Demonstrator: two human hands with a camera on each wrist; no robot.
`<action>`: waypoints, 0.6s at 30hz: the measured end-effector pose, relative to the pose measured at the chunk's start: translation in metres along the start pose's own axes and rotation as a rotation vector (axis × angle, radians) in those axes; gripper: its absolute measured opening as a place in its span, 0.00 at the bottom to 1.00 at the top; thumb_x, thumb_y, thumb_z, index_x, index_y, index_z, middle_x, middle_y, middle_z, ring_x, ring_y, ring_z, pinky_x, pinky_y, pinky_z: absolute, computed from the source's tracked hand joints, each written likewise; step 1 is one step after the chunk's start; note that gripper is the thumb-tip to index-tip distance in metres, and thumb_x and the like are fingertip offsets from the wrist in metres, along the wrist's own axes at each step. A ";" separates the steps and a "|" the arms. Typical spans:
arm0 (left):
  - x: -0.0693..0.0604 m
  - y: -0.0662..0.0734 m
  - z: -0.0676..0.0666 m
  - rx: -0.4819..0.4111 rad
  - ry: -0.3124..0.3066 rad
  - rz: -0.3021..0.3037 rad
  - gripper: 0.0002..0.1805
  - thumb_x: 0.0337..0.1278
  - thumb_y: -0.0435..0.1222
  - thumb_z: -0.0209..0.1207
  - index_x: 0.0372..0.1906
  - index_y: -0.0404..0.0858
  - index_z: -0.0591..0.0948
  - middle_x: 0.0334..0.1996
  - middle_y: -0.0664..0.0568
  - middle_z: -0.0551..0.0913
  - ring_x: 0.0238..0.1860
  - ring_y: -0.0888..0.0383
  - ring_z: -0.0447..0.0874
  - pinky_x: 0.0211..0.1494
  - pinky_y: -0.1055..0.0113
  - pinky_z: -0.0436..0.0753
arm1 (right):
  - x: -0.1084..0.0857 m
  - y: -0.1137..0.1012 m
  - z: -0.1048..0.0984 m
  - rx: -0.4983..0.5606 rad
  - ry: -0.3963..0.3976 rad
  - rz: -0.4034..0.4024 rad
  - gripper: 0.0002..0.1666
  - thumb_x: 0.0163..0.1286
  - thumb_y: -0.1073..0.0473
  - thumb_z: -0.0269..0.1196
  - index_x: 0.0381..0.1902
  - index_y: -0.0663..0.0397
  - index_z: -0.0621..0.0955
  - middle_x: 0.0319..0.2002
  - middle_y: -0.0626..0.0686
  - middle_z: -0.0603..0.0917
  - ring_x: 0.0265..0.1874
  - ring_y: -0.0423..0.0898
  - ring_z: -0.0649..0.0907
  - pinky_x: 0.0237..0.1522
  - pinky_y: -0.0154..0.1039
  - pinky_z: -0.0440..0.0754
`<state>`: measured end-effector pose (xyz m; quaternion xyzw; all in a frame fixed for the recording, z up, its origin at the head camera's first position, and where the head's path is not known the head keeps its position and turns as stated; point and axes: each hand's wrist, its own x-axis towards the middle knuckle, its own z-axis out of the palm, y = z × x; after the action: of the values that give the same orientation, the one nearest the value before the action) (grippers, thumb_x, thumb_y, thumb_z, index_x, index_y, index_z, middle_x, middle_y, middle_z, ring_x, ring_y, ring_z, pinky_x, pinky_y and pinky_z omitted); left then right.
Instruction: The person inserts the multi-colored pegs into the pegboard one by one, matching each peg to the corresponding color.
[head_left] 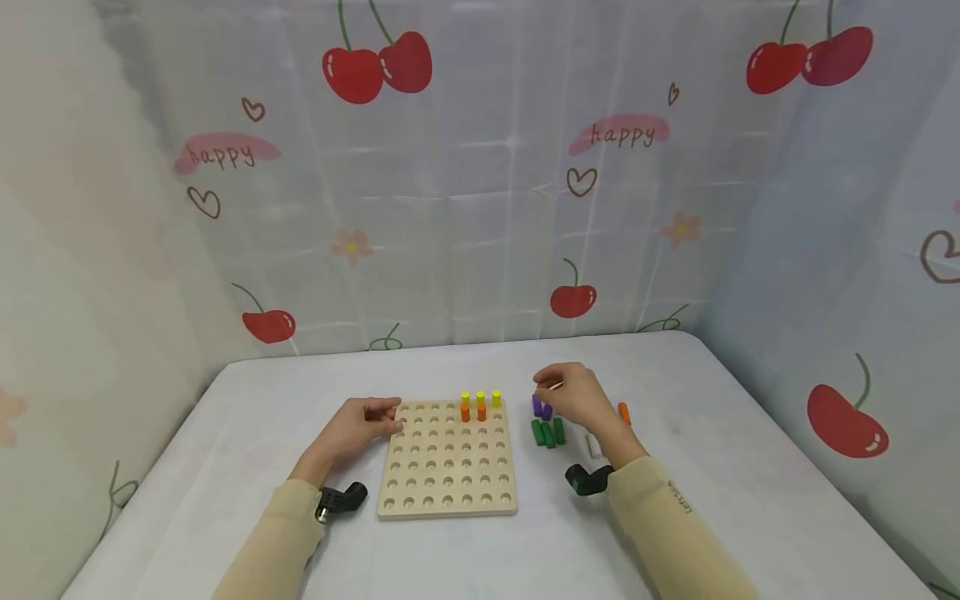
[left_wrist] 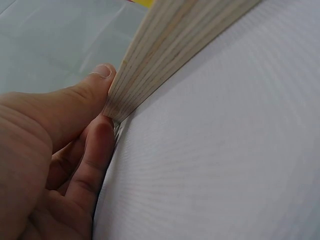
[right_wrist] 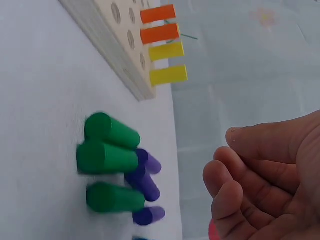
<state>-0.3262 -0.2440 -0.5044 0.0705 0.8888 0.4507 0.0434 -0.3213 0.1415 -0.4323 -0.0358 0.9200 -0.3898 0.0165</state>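
Observation:
A wooden pegboard (head_left: 447,467) with rows of round holes lies on the table. At its far right stand three yellow pegs (head_left: 496,399) and two orange pegs (head_left: 481,412). My left hand (head_left: 363,429) pinches the board's far left corner, thumb on the upper edge and fingers against the side, as the left wrist view shows. To the right of the board, my right hand (head_left: 573,393) hovers above loose pegs with loosely bent fingers and nothing between them. Below it are green pegs (right_wrist: 112,159) and purple pegs (right_wrist: 143,182), lying on their sides.
A white peg (head_left: 593,446) lies near the right wrist, and a loose orange peg (head_left: 624,413) farther right. Part of a dark blue peg (right_wrist: 140,238) shows at the right wrist view's bottom edge. Behind the white table (head_left: 300,550) hangs a cherry-patterned curtain (head_left: 465,208).

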 end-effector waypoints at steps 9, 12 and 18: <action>-0.001 0.003 -0.003 0.007 -0.004 0.014 0.30 0.58 0.41 0.73 0.65 0.37 0.82 0.39 0.53 0.87 0.41 0.59 0.80 0.46 0.70 0.77 | -0.003 0.031 -0.025 -0.025 0.030 0.025 0.19 0.73 0.57 0.65 0.58 0.57 0.84 0.50 0.56 0.86 0.48 0.52 0.84 0.49 0.48 0.85; 0.000 0.002 -0.002 0.006 -0.009 0.010 0.29 0.59 0.41 0.73 0.65 0.38 0.82 0.39 0.54 0.87 0.42 0.59 0.80 0.47 0.70 0.77 | -0.004 0.042 -0.031 -0.036 0.048 0.045 0.19 0.73 0.57 0.64 0.58 0.57 0.84 0.50 0.57 0.86 0.48 0.53 0.84 0.49 0.49 0.85; 0.000 0.002 -0.001 0.006 -0.003 0.009 0.29 0.59 0.41 0.73 0.65 0.38 0.82 0.40 0.53 0.87 0.41 0.59 0.79 0.46 0.70 0.77 | -0.008 0.059 -0.045 -0.046 0.081 0.090 0.20 0.74 0.56 0.64 0.59 0.57 0.82 0.50 0.60 0.84 0.43 0.53 0.82 0.40 0.44 0.86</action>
<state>-0.3259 -0.2435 -0.5026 0.0753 0.8899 0.4479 0.0423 -0.3191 0.2154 -0.4433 0.0209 0.9294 -0.3686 -0.0040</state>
